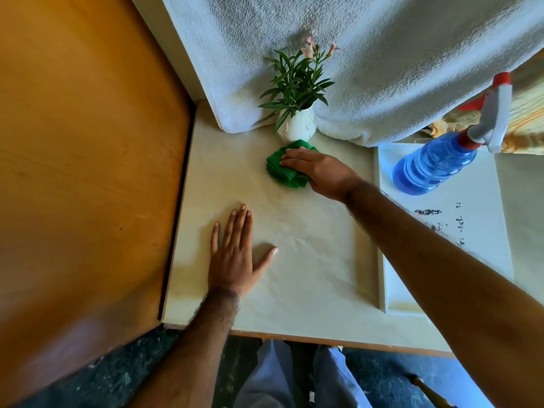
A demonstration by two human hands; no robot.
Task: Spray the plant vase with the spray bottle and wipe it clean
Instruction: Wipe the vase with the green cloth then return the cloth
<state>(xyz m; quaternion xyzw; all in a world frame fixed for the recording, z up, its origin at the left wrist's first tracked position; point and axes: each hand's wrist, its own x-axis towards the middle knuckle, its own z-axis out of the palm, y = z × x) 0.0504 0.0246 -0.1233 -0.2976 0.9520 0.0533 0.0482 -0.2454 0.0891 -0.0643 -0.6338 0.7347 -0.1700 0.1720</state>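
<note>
A small white vase (297,126) with green leaves and pink flowers (297,81) stands at the back of the pale table (309,275). Just in front of it lies a crumpled green cloth (281,167). My right hand (319,170) rests on the cloth with its fingers closed over it, a little short of the vase. Flat on the table, nearer to me, lies my left hand (235,259), fingers spread and holding nothing. A blue spray bottle (435,167) with a white and red trigger head (494,113) stands at the right.
A white towel (382,60) hangs behind the vase. A wooden panel (82,157) borders the table on the left. The bottle stands on a white tray-like surface (459,245) with dark scuffs. Dark floor and my legs lie below the table's front edge.
</note>
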